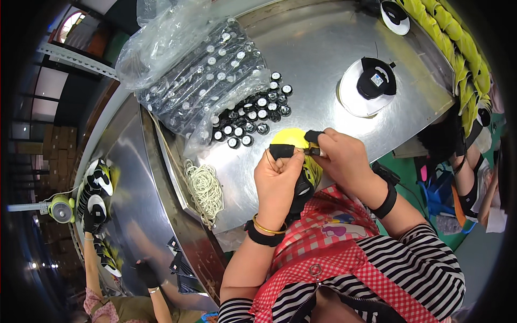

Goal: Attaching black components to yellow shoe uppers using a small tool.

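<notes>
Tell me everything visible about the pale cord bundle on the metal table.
This thin, pale greenish-white cord bundle lies slack in a tangled heap of many overlapping loops. It looks like twisted or braided string. It rests on the silver metal table along its left edge, loops reaching the near-left corner. Neither the bare left hand nor the bare right hand touches it.

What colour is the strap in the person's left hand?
The strap is black, seen best in the head view.
</notes>
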Demonstrator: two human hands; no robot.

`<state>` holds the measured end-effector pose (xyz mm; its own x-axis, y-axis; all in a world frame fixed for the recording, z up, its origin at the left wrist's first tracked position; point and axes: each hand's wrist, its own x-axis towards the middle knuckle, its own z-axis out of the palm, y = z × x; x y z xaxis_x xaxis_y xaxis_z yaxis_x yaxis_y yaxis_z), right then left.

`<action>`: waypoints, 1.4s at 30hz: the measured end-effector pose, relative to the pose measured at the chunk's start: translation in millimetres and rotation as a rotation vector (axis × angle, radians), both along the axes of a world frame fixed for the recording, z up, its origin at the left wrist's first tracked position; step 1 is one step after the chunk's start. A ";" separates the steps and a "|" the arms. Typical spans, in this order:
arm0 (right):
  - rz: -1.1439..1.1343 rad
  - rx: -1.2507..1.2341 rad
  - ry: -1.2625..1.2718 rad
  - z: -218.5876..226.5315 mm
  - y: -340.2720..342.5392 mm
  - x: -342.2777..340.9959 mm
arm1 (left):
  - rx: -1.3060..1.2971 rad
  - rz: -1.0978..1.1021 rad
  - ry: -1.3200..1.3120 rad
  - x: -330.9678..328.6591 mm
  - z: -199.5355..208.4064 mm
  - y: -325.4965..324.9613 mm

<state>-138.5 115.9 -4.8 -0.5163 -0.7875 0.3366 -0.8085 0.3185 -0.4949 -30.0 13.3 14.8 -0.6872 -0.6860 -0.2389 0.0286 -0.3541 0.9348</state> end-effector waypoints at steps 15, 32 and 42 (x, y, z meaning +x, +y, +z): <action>0.192 -0.152 0.171 5.2 -8.2 -25.3 | -0.133 -0.146 -0.136 8.5 -3.3 -11.7; 0.126 -0.340 -0.278 -35.1 -13.8 -31.3 | -0.555 -0.021 -0.369 11.8 -5.4 -24.4; 0.054 -0.456 -1.013 6.3 -13.4 7.5 | -0.230 -0.224 -0.134 7.1 7.3 -14.2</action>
